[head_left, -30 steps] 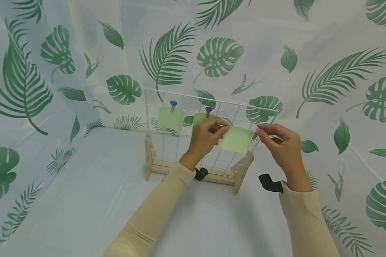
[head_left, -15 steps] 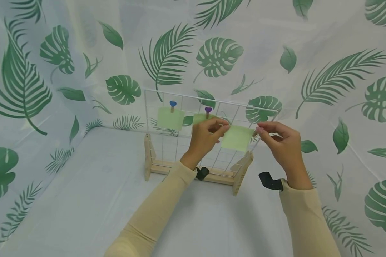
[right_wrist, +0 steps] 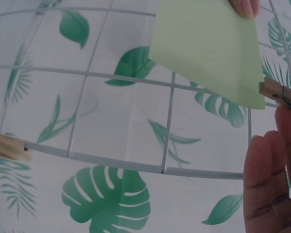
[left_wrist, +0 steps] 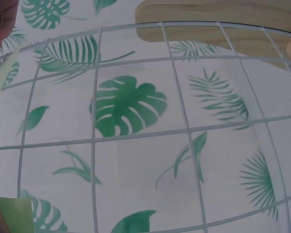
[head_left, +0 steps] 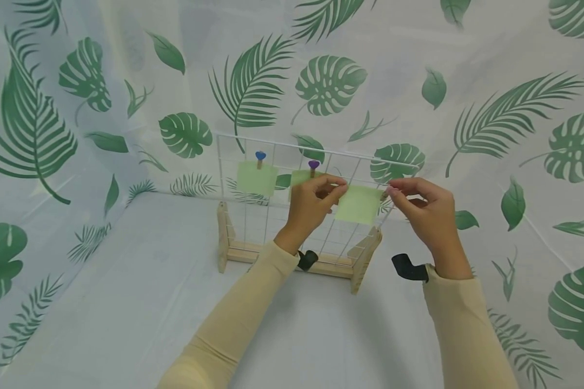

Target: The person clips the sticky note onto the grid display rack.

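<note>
In the head view my left hand (head_left: pixel 313 208) pinches the upper left corner of a square light green paper note (head_left: pixel 359 204), held in front of the wire grid. My right hand (head_left: pixel 425 216) pinches a small wooden clothespin (right_wrist: pixel 276 91) at the note's right side. In the right wrist view the pin's tip meets the note's edge; whether it clamps the paper I cannot tell. Two more green notes hang on the grid: one note (head_left: pixel 256 179) under a blue-heart clothespin (head_left: pixel 260 158), the other (head_left: pixel 299 177) under a purple-heart clothespin (head_left: pixel 313 166), partly hidden by my left hand.
The white wire grid (head_left: pixel 245 227) stands in a wooden base (head_left: pixel 338 266) with upright side pieces, on a white surface (head_left: pixel 141 281). A leaf-patterned sheet (head_left: pixel 394 48) hangs behind and to the sides. Black wrist mounts (head_left: pixel 409 267) stick out from the sleeves.
The held note has risen slightly against the grid, and my right hand has moved up a little with its clothespin. My left hand keeps its pinch, nearly in place.
</note>
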The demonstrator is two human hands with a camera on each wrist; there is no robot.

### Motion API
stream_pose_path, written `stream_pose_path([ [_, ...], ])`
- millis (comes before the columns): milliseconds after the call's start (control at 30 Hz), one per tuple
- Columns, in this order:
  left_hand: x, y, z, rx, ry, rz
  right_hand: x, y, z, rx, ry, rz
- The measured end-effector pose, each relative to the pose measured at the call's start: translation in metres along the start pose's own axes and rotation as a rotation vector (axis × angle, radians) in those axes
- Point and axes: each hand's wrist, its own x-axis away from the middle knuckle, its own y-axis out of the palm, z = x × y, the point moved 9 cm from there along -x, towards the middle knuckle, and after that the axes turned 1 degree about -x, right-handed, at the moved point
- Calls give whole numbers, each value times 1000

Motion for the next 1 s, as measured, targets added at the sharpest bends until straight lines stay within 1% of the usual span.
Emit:
stream_pose_path([
  [200,-2,2,-1,4,2,12,-5,1,0,-6,-9,-6],
  [300,-3,1,-1,-8,15,28,-7,2,0,1,-5,-18],
  [433,-3,0,1,-29,34,48,-10,3,-2,45,-6,-23],
  [633,-3,-1,2,-42,36,64,-14,4,-10,82,-22,-28],
  [867,-3,-2,2,-58,45,78,-18,9,-14,135,-35,-70],
  [1000,-3,-1,3,-74,56,85,-21,10,-15,175,-44,-78],
])
